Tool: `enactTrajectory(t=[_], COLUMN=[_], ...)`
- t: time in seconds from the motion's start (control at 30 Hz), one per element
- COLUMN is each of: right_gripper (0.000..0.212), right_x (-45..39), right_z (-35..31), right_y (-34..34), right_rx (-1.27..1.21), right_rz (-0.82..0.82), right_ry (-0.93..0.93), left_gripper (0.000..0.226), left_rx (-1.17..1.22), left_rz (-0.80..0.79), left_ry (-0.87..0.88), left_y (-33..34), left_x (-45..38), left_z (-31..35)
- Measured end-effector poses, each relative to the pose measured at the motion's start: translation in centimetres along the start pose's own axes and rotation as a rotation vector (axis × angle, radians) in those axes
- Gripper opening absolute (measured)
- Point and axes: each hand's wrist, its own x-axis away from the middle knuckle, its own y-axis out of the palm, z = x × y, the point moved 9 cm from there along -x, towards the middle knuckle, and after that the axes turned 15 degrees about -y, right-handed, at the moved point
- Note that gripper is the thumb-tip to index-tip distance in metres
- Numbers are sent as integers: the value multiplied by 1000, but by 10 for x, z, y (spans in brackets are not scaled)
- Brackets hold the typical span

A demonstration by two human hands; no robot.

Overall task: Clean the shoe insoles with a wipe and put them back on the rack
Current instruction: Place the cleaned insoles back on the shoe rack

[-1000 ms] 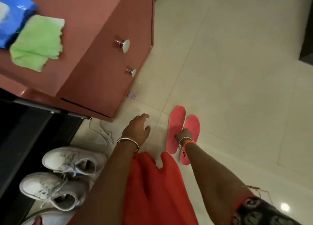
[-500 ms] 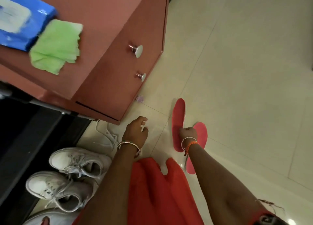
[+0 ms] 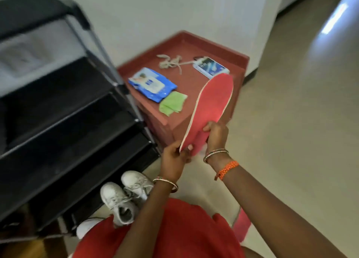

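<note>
Both hands' grip on pink insole (image 3: 211, 104), left hand (image 3: 174, 158), right hand (image 3: 216, 135)

No legible text (blurred print on wipes pack (image 3: 152, 84) and box (image 3: 211, 67))

Dim indoor light, floor glare (image 3: 333, 20) upper right, motion-blurred rack (image 3: 58, 106), perhaps wide-angle bending

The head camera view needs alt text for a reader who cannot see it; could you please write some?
Both hands, left hand and right hand, hold a pink insole above a red cabinet bearing a blue wipe pack and green wipe. White shoes sit beside a black rack.
</note>
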Motion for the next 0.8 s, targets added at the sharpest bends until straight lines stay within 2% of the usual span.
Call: enactTrajectory(t=[0.07, 0.17, 0.33, 0.5, 0.67, 0.8], right_gripper=[19, 17, 27, 19, 15, 17], right_x=[27, 80, 155, 189, 189, 185], right_z=[-19, -23, -18, -6, 5, 4], right_y=[41, 99, 173, 228, 288, 337], right_rx=[53, 103, 238, 389, 557, 640], right_rz=[-216, -494, -843, -955, -968, -973], right_ry=[-89, -109, -162, -266, -350, -434], left_gripper=[11, 11, 10, 11, 5, 10], left_rx=[159, 364, 700, 806, 864, 882], left_rz=[88, 186, 333, 390, 475, 477], left_ry=[-18, -56, -41, -59, 3, 33], left_y=[-31, -81, -157, -213, -271, -302], left_x=[22, 57, 98, 117, 115, 103], left_z=[13, 25, 31, 23, 37, 55])
